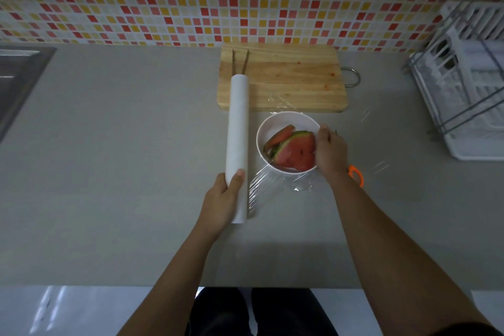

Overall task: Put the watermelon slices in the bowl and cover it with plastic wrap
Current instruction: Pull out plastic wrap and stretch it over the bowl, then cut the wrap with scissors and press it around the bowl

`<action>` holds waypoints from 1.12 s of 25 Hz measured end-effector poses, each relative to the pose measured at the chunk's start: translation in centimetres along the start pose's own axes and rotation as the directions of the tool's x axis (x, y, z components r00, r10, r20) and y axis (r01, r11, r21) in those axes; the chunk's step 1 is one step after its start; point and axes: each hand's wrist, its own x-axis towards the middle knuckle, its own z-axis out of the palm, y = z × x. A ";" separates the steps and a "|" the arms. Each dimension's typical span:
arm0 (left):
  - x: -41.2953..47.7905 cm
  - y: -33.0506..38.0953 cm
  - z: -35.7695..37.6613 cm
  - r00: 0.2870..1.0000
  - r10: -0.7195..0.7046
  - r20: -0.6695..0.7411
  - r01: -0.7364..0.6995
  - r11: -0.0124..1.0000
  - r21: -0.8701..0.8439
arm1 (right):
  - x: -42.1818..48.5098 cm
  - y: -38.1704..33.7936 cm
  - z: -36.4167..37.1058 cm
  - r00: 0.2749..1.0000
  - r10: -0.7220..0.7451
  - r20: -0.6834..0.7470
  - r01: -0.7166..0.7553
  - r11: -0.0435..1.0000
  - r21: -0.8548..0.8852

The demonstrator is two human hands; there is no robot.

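Observation:
A white bowl (275, 123) stands on the grey counter and holds watermelon slices (296, 151). Clear plastic wrap (261, 181) stretches from the long white roll (238, 128) over the bowl and lies wrinkled on the counter around it. My left hand (222, 200) grips the near end of the roll, which lies just left of the bowl. My right hand (328, 151) rests on the bowl's right rim, pressing the film there. Part of the rim is hidden under that hand.
A wooden cutting board (283, 79) with chopsticks (240, 60) lies behind the bowl. Orange-handled scissors (357, 174) peek out beside my right wrist. A white dish rack (466, 82) stands at the right, a sink (16, 82) at the far left.

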 end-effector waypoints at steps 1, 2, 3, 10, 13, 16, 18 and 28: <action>0.1 0.1 0.2 1.000 0.010 -0.017 -0.010 1.000 0.025 | 0.1 0.1 0.0 1.000 0.013 0.007 -0.013 1.000 0.010; 0.1 0.2 0.3 1.000 0.020 -0.022 -0.019 0.999 0.041 | 0.1 0.2 0.0 1.000 0.019 0.013 -0.019 1.000 0.017; 0.2 0.2 0.4 0.999 0.036 -0.022 -0.035 0.998 0.061 | 0.1 0.2 0.0 1.000 0.021 0.015 -0.022 0.999 0.023; 0.8 0.1 0.4 0.993 0.121 -0.018 -0.117 0.983 0.143 | 0.2 0.6 -1.7 0.965 0.198 0.169 -0.231 0.951 0.206; 0.8 -0.2 0.6 0.990 0.138 -0.037 -0.132 0.981 0.140 | -2.1 3.2 -3.9 0.984 0.029 -0.174 -0.050 0.992 -0.115; 0.8 -0.4 0.5 0.989 0.140 -0.046 -0.133 0.984 0.120 | -4.9 5.3 -4.5 0.989 0.010 -0.150 -0.073 0.903 -0.423; 0.9 -0.4 0.4 0.989 0.138 -0.046 -0.132 0.985 0.109 | -5.6 5.7 -4.5 0.992 0.028 -0.125 -0.083 0.886 -0.456; 1.3 -0.4 0.0 0.985 0.164 -0.049 -0.160 0.984 0.075 | -6.1 3.7 -5.7 0.996 0.050 -0.068 -0.066 0.967 -0.246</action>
